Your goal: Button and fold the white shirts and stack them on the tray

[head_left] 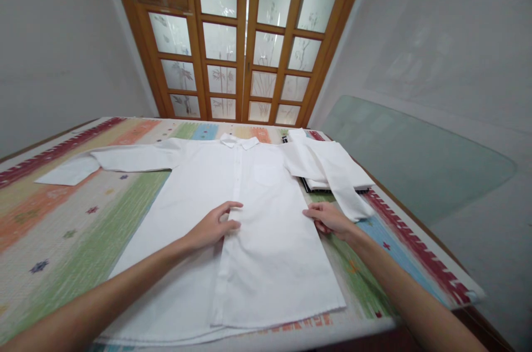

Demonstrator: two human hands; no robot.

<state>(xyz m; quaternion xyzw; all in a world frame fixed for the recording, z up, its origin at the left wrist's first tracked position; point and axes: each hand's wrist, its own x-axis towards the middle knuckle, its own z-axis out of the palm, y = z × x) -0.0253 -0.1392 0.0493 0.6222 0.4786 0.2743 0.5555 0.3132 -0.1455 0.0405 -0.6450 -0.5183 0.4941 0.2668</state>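
Note:
A white long-sleeved button-up shirt point(266, 252) lies front up, collar toward the far side. Its left-hand sleeve in view stretches out to the side, bent near the cuff; the other sleeve lies over a folded pile. My left hand point(216, 225) is at the button placket near mid-shirt, thumb and index finger apart; its remaining fingers are mostly hidden. At the shirt's right side edge, my right hand point(330, 219) pinches the fabric between thumb and fingers.
Beneath the shirt is a colourful striped cloth point(83, 252) covering the table. Folded white and dark garments point(344, 166) are stacked at the far right. Beyond the table stand wood-framed glass doors point(243, 36). A pale glass panel point(407, 152) leans along the right wall.

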